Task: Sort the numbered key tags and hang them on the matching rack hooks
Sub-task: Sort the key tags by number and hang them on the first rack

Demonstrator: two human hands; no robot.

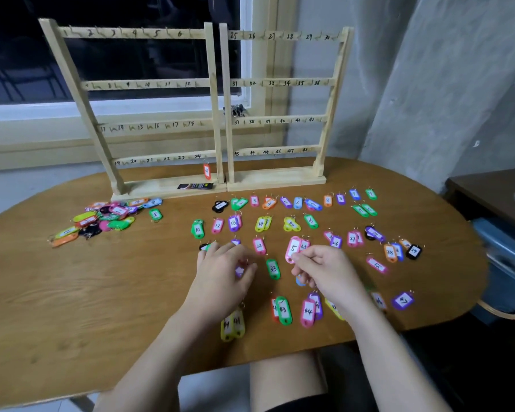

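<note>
The right hand [321, 269] pinches a pink key tag [293, 248] marked 5 by its near end, lifting it over the sorted rows on the worktop [72, 292]; the left hand [223, 272] hovers with curled fingers over a purple tag [239, 271], though whether it actually grips anything I cannot tell. Tags lie in rough number order across the middle and right, an unsorted pile [101, 217] sits at the far left, and one orange tag [207, 171] already hangs on the left rack [131, 84], beside the right rack [280, 84]. These tags look light, stiff plastic, likely slippery when flat, so pinching the edges or the small metal ring seems safest; the ring is what must catch the hook.
</note>
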